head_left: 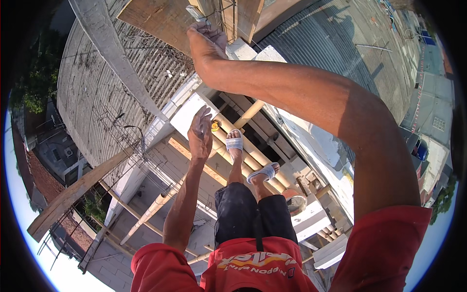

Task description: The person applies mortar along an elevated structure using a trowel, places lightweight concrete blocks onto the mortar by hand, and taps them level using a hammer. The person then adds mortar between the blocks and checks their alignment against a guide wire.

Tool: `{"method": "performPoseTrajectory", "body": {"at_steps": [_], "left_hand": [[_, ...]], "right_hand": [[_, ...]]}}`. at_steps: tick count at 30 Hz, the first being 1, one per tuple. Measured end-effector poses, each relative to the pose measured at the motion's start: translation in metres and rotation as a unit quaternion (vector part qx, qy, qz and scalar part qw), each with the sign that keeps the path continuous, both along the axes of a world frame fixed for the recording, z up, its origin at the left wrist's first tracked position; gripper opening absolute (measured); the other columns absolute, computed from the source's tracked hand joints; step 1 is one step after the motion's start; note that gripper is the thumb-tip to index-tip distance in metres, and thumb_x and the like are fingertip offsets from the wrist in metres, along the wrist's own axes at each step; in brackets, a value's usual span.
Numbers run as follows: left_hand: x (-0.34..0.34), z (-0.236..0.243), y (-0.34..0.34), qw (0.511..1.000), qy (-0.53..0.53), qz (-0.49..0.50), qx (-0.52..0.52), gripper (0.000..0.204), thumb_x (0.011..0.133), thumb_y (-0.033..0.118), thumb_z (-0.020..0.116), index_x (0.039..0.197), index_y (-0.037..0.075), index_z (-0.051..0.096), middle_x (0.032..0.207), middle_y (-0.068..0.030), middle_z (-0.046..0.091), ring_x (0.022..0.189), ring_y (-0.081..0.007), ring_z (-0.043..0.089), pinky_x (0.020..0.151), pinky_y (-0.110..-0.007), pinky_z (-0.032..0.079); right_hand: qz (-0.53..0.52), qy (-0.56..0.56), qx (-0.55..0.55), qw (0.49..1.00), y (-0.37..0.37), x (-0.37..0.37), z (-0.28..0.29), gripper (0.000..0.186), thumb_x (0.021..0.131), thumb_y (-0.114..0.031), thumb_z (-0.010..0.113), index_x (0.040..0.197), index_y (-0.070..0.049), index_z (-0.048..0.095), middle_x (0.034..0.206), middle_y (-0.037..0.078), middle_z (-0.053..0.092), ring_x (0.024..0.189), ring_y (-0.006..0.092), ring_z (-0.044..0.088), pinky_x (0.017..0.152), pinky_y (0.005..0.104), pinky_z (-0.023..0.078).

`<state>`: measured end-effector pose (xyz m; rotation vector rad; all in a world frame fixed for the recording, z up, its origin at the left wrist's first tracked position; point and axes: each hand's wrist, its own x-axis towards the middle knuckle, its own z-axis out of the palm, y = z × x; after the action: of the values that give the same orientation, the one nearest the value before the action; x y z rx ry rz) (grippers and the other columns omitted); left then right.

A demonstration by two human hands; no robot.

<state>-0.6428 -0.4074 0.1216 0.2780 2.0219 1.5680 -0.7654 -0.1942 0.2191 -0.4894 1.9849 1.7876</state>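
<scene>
Our left hand (pixel 200 134) hangs free at mid-height, fingers loosely spread and holding nothing, above the pale round bamboo poles (pixel 253 153) that carry our sandalled feet. Up and to the right, our right hand (pixel 206 44) reaches the brown wooden formwork boards (pixel 228 17), its fingers pinching thin grey tie wire (pixel 210 25) there. We judge it best to steady the boards with the free hand and keep our weight centred.
</scene>
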Motion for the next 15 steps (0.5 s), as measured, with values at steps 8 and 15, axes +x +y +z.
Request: {"method": "performPoseTrajectory", "body": {"at_steps": [8, 15], "left_hand": [[0.036, -0.004, -0.007, 0.993, -0.006, -0.076, -0.090, 0.050, 0.106, 0.032, 0.052, 0.143, -0.002, 0.051, 0.134, -0.0196, 0.065, 0.121, -0.0280, 0.064, 0.104, -0.038, 0.048], [0.064, -0.020, -0.049, 0.981, 0.028, -0.113, -0.154, 0.052, 0.104, 0.032, 0.055, 0.143, -0.002, 0.050, 0.129, -0.0195, 0.067, 0.114, -0.0295, 0.065, 0.100, -0.041, 0.050]], "right_hand": [[-0.071, 0.009, 0.009, 0.997, -0.018, 0.004, 0.011, 0.020, 0.097, -0.018, 0.059, 0.112, -0.014, 0.072, 0.099, 0.003, 0.068, 0.099, 0.0226, 0.059, 0.098, 0.0501, 0.038], [-0.054, -0.039, -0.330, 0.942, -0.060, 0.090, 0.040, 0.059, 0.101, -0.040, 0.048, 0.152, -0.011, 0.047, 0.157, 0.008, 0.044, 0.145, 0.0283, 0.039, 0.124, 0.0594, 0.005]]}}
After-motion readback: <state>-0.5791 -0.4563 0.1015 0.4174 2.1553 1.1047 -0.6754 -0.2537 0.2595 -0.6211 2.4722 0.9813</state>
